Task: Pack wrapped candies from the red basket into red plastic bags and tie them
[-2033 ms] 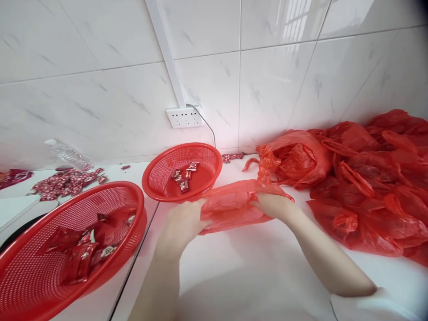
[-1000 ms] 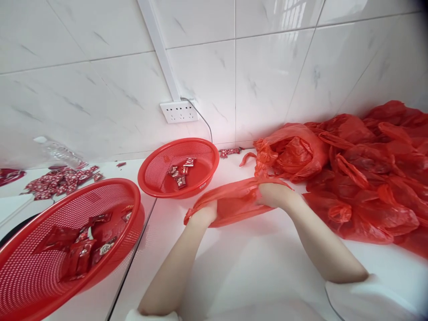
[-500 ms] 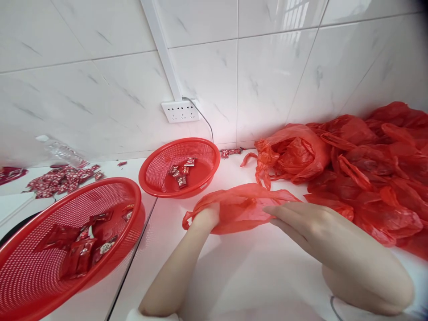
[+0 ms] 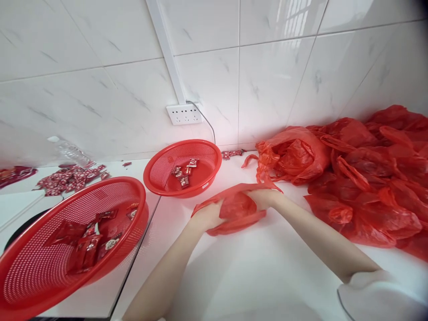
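Observation:
A thin red plastic bag lies on the white table in front of me, its mouth towards me. My left hand reaches into the bag from the left, and my right hand is inside its right side. The plastic covers the fingers of both hands, so whether they grip anything is hidden. Beyond the bag, to the left, stands a small red basket with several small wrapped packets on its bottom.
A large red basket with red packets stands at left. Behind it are a pile of small packets and a clear plastic bottle. Red plastic bags are heaped at right, against the tiled wall with a socket strip.
My right hand has moved left and into the bag; before, it was at the bag's right edge with its fingers showing. The view has shifted slightly.

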Available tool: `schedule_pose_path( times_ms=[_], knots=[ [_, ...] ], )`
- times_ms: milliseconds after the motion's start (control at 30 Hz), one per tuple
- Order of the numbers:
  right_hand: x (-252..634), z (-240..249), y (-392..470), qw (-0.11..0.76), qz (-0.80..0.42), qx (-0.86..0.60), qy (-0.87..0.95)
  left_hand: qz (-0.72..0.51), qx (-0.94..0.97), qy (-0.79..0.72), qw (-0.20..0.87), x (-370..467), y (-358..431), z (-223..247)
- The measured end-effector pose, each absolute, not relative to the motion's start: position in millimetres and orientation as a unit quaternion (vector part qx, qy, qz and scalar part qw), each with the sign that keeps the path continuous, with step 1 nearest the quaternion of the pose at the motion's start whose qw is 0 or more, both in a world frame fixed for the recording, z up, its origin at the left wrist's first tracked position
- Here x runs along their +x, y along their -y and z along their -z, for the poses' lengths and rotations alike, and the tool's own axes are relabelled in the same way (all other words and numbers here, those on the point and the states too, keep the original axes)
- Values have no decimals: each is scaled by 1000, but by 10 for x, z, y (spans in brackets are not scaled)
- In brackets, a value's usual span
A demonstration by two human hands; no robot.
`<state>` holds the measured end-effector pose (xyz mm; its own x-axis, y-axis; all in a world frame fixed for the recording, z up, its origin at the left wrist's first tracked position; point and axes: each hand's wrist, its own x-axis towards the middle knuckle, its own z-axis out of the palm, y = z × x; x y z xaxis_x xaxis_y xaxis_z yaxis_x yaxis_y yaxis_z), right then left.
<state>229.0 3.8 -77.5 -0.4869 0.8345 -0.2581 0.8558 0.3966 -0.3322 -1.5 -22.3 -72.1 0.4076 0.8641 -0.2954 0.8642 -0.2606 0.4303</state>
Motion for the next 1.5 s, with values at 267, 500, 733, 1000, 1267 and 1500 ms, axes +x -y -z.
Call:
schedule_pose_path(
  times_ms=[267,500,733,1000,1267,1500],
  knots=[
    [2312,749,62,9,274,435,-858,-13,806,-522,279,-199,167,779],
    [2267,593,187,48,274,519,-808,-94,810,-472,335,-229,203,582],
    [2122,297,598,-184,280,382,-861,-185,834,-467,229,-94,481,359],
    [1991,1095,281,-218,127,407,-878,-215,801,-501,246,-15,283,1039],
    [1997,1528,188,-136,206,490,-836,-270,709,-535,372,-130,188,1306],
    [1976,1532,145,-132,204,477,-845,-482,316,-438,690,-235,-12,1196]
  ],
)
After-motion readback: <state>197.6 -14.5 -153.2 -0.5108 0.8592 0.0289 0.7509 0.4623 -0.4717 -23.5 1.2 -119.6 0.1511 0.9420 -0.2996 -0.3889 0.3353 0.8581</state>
